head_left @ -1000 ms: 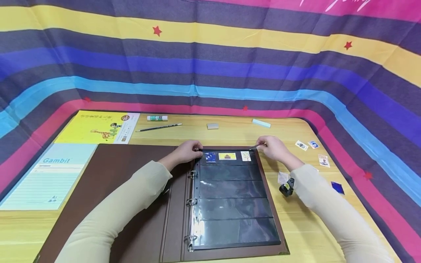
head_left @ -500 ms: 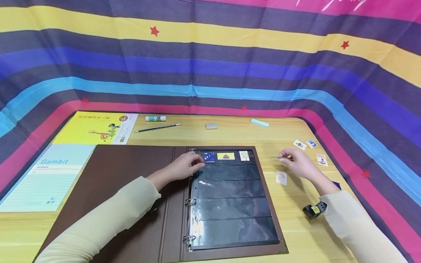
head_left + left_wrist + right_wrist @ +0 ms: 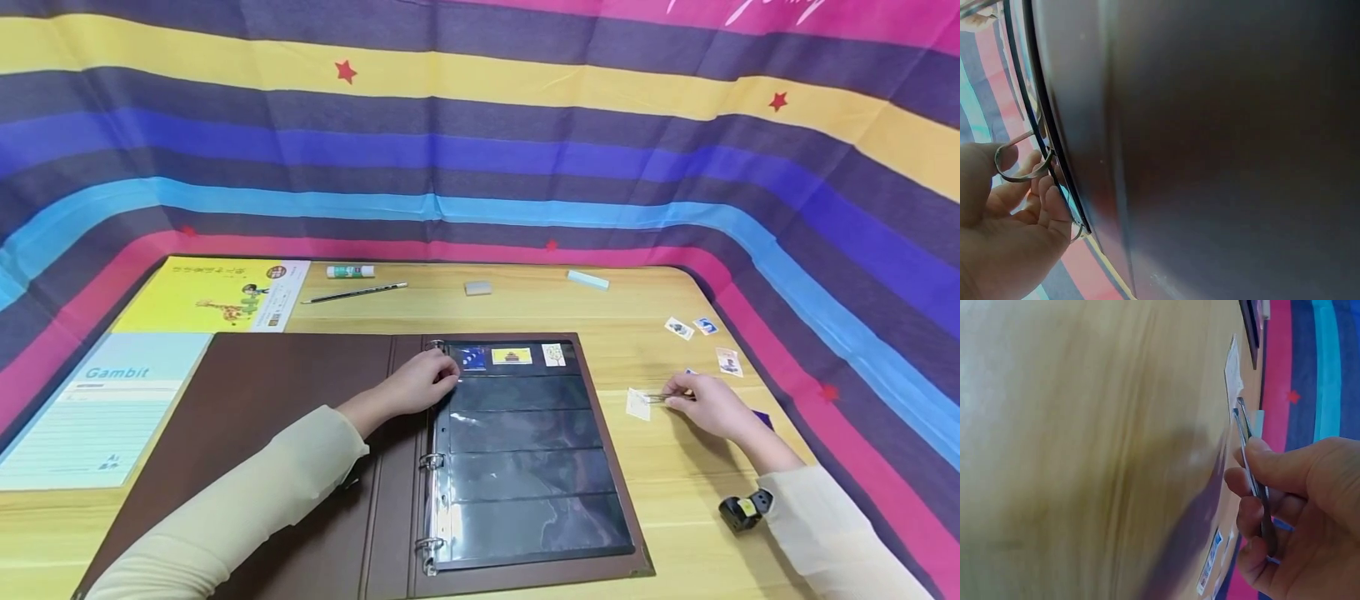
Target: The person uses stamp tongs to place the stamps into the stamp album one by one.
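Stamp (image 3: 638, 404) lies on the table just left of your right hand (image 3: 708, 403), between it and the album (image 3: 525, 467). Right fingers pinch tweezers (image 3: 663, 397), tips pointing left at it. Left hand (image 3: 420, 382) rests relaxed near the rings (image 3: 432, 460).

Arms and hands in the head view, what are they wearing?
Both arms are in long, plain cream-coloured sleeves reaching to the wrists. A small black device with a yellow patch is strapped at the right wrist. The left hand and right hand are bare, without gloves.
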Action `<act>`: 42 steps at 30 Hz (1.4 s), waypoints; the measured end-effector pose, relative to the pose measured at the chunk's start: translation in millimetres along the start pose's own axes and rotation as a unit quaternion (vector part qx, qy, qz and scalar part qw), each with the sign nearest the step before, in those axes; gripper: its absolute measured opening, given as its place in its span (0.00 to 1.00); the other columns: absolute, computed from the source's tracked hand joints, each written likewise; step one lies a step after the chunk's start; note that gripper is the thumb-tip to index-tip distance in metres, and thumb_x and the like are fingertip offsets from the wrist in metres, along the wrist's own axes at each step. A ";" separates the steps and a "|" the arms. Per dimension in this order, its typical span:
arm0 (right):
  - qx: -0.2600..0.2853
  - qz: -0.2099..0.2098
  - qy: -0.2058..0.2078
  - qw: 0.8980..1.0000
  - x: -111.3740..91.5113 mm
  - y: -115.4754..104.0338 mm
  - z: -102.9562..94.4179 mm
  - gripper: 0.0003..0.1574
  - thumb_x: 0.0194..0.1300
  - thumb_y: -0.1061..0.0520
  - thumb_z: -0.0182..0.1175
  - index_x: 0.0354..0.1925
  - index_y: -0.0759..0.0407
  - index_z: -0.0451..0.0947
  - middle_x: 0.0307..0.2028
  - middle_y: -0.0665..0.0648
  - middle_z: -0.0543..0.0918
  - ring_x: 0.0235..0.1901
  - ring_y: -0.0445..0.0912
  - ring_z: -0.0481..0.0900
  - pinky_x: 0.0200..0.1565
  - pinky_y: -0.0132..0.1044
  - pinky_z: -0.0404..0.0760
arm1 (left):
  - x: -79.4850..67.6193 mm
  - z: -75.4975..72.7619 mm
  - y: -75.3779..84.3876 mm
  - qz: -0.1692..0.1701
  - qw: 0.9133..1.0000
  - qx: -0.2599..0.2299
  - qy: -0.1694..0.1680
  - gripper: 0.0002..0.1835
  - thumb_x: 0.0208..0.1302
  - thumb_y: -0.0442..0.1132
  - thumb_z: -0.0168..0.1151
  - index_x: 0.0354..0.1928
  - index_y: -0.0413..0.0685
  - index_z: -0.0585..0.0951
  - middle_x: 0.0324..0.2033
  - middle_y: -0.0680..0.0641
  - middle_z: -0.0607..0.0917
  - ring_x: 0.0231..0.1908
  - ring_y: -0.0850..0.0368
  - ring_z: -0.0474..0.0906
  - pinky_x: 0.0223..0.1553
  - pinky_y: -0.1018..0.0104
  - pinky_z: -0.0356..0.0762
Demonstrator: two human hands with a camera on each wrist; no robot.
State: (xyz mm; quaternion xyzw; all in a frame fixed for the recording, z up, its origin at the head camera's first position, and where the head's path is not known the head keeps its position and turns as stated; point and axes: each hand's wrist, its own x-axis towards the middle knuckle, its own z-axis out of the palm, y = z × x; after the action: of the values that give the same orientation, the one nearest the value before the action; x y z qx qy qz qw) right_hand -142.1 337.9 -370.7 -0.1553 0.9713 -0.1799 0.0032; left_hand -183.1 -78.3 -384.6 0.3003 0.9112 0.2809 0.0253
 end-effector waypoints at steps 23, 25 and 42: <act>-0.008 -0.031 -0.018 0.999 14.9 8.1 -3.7 0.02 0.52 0.63 0.55 0.24 0.60 0.73 0.23 0.49 0.74 0.25 0.43 0.71 0.29 0.41 0.68 | 6.2 1.0 0.0 -0.049 0.998 -0.042 -0.020 0.05 0.52 0.33 0.48 0.28 0.45 0.74 0.26 0.52 0.70 0.27 0.60 0.65 0.30 0.68 0.63; -0.011 -0.033 -0.020 0.999 16.2 8.1 -3.0 0.02 0.51 0.64 0.55 0.24 0.58 0.73 0.23 0.49 0.74 0.25 0.43 0.71 0.30 0.41 0.68 | 6.8 0.6 -0.9 -0.052 0.998 -0.044 -0.019 0.05 0.52 0.34 0.48 0.28 0.45 0.74 0.25 0.53 0.70 0.27 0.60 0.65 0.30 0.68 0.64; 0.010 -0.015 0.001 1.000 24.3 -9.3 -15.3 0.02 0.52 0.63 0.54 0.24 0.59 0.72 0.21 0.50 0.72 0.21 0.42 0.66 0.25 0.37 0.65 | 9.5 -0.7 -1.5 -0.060 0.996 -0.070 -0.022 0.03 0.49 0.33 0.51 0.23 0.46 0.73 0.19 0.53 0.70 0.22 0.61 0.66 0.27 0.69 0.64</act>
State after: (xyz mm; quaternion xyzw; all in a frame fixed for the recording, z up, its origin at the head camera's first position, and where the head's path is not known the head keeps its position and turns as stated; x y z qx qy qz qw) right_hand -163.3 327.7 -351.9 -0.1698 0.9671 -0.1893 0.0007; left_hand -191.9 -74.2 -383.6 0.2491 0.9049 0.3352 0.0825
